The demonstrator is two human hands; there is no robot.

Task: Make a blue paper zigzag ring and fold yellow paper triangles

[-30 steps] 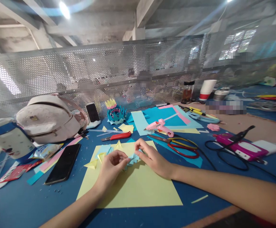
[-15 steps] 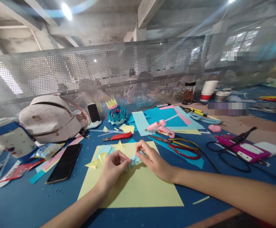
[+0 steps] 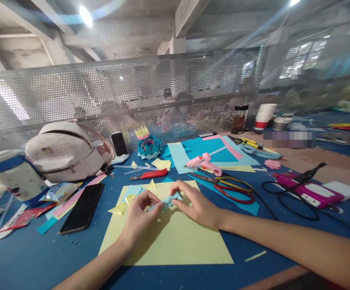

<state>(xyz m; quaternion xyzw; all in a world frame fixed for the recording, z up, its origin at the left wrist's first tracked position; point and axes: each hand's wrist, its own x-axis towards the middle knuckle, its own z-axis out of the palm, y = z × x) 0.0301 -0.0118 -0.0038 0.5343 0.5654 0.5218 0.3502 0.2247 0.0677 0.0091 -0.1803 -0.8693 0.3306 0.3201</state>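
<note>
Left hand (image 3: 141, 213) and right hand (image 3: 198, 204), both nearly closed, pinching crinkled light-blue paper (image 3: 172, 198)

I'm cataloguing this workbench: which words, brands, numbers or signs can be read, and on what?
No text reads clearly.
Blue-and-yellow packet: pale lettering, too blurred to read.
Red wrapper: pale marks, too small and blurred to tell.
</note>
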